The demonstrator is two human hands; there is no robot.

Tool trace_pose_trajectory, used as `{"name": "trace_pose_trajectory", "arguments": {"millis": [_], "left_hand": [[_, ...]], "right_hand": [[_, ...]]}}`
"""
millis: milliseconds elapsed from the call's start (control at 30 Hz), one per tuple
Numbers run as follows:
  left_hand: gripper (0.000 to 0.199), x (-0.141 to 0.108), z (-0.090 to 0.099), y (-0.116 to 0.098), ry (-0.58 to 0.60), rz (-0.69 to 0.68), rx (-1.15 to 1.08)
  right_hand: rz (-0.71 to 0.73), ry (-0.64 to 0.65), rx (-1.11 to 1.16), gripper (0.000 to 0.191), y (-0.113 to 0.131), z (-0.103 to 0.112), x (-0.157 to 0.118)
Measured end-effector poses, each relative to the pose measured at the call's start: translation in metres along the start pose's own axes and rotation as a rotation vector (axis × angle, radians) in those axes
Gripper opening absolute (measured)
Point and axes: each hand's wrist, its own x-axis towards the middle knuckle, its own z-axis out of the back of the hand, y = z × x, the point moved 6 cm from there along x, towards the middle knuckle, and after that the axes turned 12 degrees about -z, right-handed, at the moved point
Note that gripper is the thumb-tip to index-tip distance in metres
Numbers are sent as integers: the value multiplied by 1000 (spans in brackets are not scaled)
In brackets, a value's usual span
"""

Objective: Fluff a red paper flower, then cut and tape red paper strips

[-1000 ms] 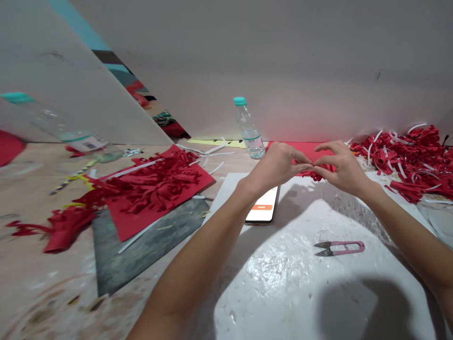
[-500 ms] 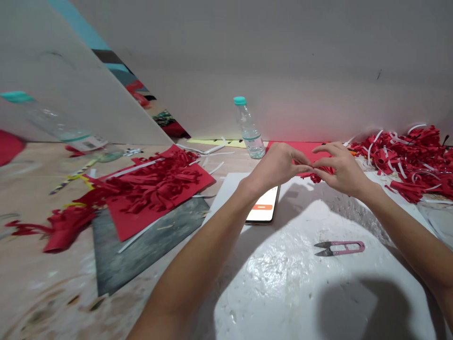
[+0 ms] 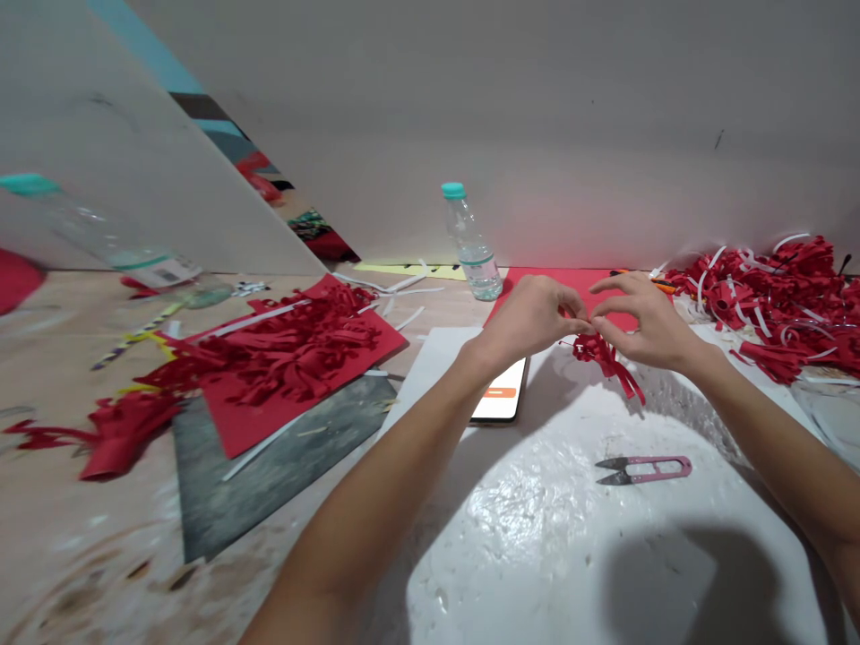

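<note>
Near the middle of the white board [image 3: 537, 546], my two hands meet with their fingertips close together. My left hand [image 3: 534, 313] is closed, thumb and fingers pinched at the top of a small red fringed piece [image 3: 601, 352]. From the other side my right hand [image 3: 645, 322] pinches the same spot between thumb and forefinger, its other fingers raised. Thin strips of the piece hang below the fingertips; its top is hidden. Pink-handled thread snips [image 3: 645, 468] lie on the board below the right hand. A lit phone [image 3: 498, 399] is partly covered by my left wrist.
A water bottle [image 3: 476, 246] stands behind the left hand. Red sheets [image 3: 557, 279] lie at the back. Tangled red fringed pieces with white strips [image 3: 793, 305] are heaped at right. More red cut strips [image 3: 288, 358] cover a dark slab [image 3: 269, 479] at left.
The red fringed piece now hangs lower and shows more clearly below the fingertips, its strips dangling to the right. Both hands stay almost in place.
</note>
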Motion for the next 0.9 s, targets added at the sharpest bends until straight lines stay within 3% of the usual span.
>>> {"name": "trace_pose_trajectory", "arguments": {"millis": [200, 367, 500, 633, 900], "left_hand": [[13, 0, -2, -5, 14, -28, 86], [15, 0, 5, -5, -51, -4, -5], [15, 0, 8, -6, -62, -15, -61], [13, -1, 8, -7, 1, -25, -53], [24, -2, 7, -12, 85, -91, 94]], "right_hand": [[-94, 140, 131, 21, -6, -5, 4], [-110, 224, 152, 11, -14, -12, 4], [-77, 172, 101, 18, -12, -14, 4], [0, 139, 34, 28, -5, -12, 4], [1, 120, -56, 25, -10, -15, 2]]}}
